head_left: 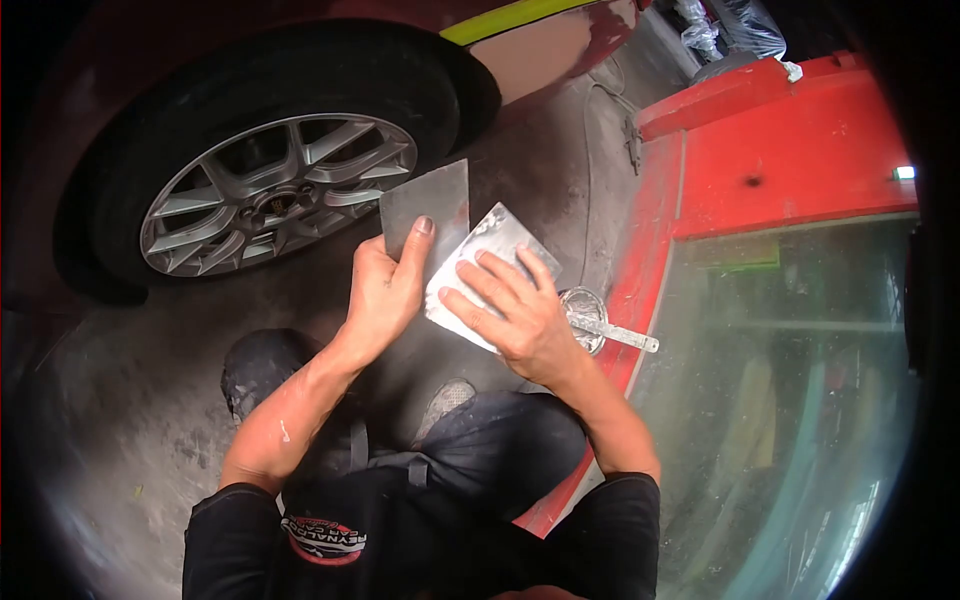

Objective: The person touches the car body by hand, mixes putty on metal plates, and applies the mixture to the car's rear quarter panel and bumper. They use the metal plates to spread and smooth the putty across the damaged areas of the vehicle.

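Note:
My left hand (385,295) grips a flat, dark grey metal spreader (435,195), its thumb pressed on the upper face. In my right hand (525,320) is a second spreader (490,235), lighter and smeared with white paste. The fingers of that hand lie across its face, and its thumb is hidden. The two spreaders are side by side, with their edges overlapping in this view. Just beyond my right wrist stands a round, paste-smeared tin (583,300), with a flat metal stick (630,337) lying across it.
A dark red car's wheel (280,205) stands close at the left, below a body panel with a bare beige patch (530,55). On the right lies a red car panel (780,150) with a large glass pane (770,370). A cable (588,150) runs over the concrete floor.

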### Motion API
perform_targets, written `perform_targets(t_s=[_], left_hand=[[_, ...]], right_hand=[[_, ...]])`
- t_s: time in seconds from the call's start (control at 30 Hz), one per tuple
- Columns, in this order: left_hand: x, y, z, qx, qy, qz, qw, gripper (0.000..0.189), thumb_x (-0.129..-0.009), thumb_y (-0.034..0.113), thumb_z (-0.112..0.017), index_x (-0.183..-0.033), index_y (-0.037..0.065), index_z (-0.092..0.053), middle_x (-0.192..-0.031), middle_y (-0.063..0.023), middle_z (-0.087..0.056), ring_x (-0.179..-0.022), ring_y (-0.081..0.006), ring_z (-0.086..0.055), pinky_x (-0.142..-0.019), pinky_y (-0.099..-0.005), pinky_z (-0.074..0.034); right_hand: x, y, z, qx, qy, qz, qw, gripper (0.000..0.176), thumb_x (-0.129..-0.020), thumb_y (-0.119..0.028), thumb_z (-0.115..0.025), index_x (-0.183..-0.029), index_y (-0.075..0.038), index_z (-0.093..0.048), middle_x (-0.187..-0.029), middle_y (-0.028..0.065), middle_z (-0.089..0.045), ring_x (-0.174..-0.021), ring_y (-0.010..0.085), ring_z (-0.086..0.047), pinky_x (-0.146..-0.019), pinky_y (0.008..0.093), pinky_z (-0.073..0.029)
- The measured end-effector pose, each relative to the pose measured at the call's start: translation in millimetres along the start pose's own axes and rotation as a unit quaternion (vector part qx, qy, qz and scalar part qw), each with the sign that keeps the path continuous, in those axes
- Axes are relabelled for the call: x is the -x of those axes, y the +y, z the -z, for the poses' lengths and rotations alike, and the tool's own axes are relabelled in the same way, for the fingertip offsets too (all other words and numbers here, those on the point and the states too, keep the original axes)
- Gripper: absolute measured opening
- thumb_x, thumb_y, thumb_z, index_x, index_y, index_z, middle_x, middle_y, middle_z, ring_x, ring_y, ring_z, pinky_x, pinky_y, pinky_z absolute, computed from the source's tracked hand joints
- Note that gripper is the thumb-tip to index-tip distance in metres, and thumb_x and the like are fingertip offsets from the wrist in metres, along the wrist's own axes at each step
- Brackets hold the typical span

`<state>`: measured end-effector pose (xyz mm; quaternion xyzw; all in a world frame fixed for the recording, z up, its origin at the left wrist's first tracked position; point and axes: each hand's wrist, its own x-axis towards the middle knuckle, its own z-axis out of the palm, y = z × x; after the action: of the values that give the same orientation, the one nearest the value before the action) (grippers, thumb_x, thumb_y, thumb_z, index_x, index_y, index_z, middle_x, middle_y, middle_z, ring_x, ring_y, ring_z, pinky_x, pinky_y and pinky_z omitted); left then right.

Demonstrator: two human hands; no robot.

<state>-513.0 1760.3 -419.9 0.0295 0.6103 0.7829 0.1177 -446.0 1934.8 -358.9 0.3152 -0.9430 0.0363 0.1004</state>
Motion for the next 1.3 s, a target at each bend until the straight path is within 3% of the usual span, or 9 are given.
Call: perform_targets(t_s=[0.4, 0.7, 0.8, 0.87, 0.93, 1.07, 1.13, 1.17, 1.3], left_hand=[[-7.7, 8.1, -3.7, 0.464, -0.044, 0.141, 0.873, 0.041, -0.103, 0.031, -0.049, -0.129, 0.0, -0.054, -0.119, -0.0108, -0.064, -0.104, -0.0227, -0.067, -0.092, -0.0371, -0.055], [2.4, 11.4, -2.3, 0.369, -0.015, 0.045, 0.928, 0.038, -0.098, 0.029, -0.063, -0.125, 0.003, -0.057, -0.112, -0.0064, -0.066, -0.096, -0.0159, -0.067, -0.083, -0.0337, -0.056], [-4.4, 23.3, 11.3, 0.318, 0.014, -0.038, 0.947, 0.036, -0.097, 0.028, -0.065, -0.119, 0.0, -0.059, -0.108, -0.0062, -0.066, -0.094, -0.0136, -0.064, -0.082, -0.0304, -0.054], [-9.1, 8.3, 17.7, 0.037, 0.028, -0.071, 0.996, 0.033, -0.096, 0.029, -0.067, -0.09, -0.004, -0.069, -0.077, -0.0026, -0.066, -0.072, -0.0074, -0.059, -0.062, -0.0289, -0.048], [-6.6, -4.5, 14.3, -0.168, -0.073, -0.057, 0.981, 0.031, -0.095, 0.024, -0.068, -0.084, -0.005, -0.069, -0.067, -0.009, -0.065, -0.058, -0.0149, -0.058, -0.056, -0.0328, -0.046], [6.8, -7.7, -9.6, -0.231, -0.147, -0.325, 0.905, 0.016, -0.09, 0.011, -0.067, -0.089, -0.004, -0.068, -0.07, -0.0213, -0.06, -0.064, -0.0394, -0.061, -0.06, -0.0384, -0.049], [-1.0, -7.2, 5.1, -0.334, -0.066, -0.172, 0.924, 0.017, -0.092, 0.012, -0.066, -0.096, -0.004, -0.069, -0.075, -0.0189, -0.066, -0.065, -0.0334, -0.065, -0.065, -0.0337, -0.052], [-3.9, -0.7, 1.0, -0.147, -0.03, -0.161, 0.976, 0.023, -0.094, 0.017, -0.068, -0.096, -0.007, -0.069, -0.074, -0.0073, -0.069, -0.067, -0.0123, -0.062, -0.065, -0.0294, -0.05], [-8.9, 5.8, 2.6, 0.213, -0.054, 0.032, 0.975, 0.037, -0.095, 0.027, -0.067, -0.118, -0.001, -0.061, -0.102, -0.0088, -0.069, -0.089, -0.0161, -0.067, -0.076, -0.0319, -0.056]], right_hand=[[-3.9, -12.6, 39.0, -0.233, 0.186, -0.034, 0.954, 0.044, -0.072, -0.004, -0.072, -0.115, -0.014, -0.07, -0.123, 0.0091, -0.066, -0.125, 0.0372, -0.056, -0.11, 0.0617, -0.031], [4.3, 27.1, 1.6, 0.026, 0.046, -0.093, 0.994, 0.059, -0.076, 0.009, -0.057, -0.131, -0.011, -0.061, -0.136, 0.0155, -0.056, -0.12, 0.0409, -0.055, -0.1, 0.0524, -0.046], [27.2, 45.4, -18.7, -0.145, 0.063, -0.142, 0.977, 0.053, -0.083, 0.009, -0.055, -0.133, -0.008, -0.059, -0.127, 0.0156, -0.061, -0.112, 0.0348, -0.06, -0.096, 0.043, -0.049], [25.1, 34.3, 5.4, -0.413, 0.175, -0.44, 0.778, 0.03, -0.096, -0.011, -0.062, -0.122, 0.004, -0.06, -0.103, 0.0119, -0.069, -0.09, 0.0153, -0.066, -0.081, 0.0282, -0.052], [16.1, 39.5, 25.1, -0.604, 0.264, -0.393, 0.641, 0.026, -0.094, -0.016, -0.066, -0.109, 0.004, -0.062, -0.094, 0.0069, -0.067, -0.083, 0.0109, -0.064, -0.076, 0.0264, -0.052], [26.7, 52.3, 7.0, -0.641, 0.189, -0.454, 0.589, 0.019, -0.093, -0.02, -0.069, -0.099, -0.003, -0.063, -0.088, 0.0005, -0.064, -0.077, 0.0079, -0.059, -0.072, 0.0265, -0.05], [35.3, 39.5, 9.4, -0.554, 0.023, -0.451, 0.7, 0.016, -0.09, -0.015, -0.071, -0.098, -0.004, -0.063, -0.088, -0.0008, -0.063, -0.08, 0.0063, -0.057, -0.072, 0.0259, -0.049], [39.7, 35.0, 10.6, -0.55, 0.024, -0.448, 0.705, 0.016, -0.09, -0.013, -0.07, -0.1, -0.002, -0.063, -0.09, -0.0005, -0.063, -0.081, 0.0064, -0.057, -0.073, 0.0259, -0.049], [23.6, 31.4, 33.6, -0.564, 0.222, -0.443, 0.661, 0.024, -0.093, -0.007, -0.065, -0.113, 0.006, -0.061, -0.096, 0.0004, -0.062, -0.083, 0.0066, -0.057, -0.076, 0.0221, -0.048]])
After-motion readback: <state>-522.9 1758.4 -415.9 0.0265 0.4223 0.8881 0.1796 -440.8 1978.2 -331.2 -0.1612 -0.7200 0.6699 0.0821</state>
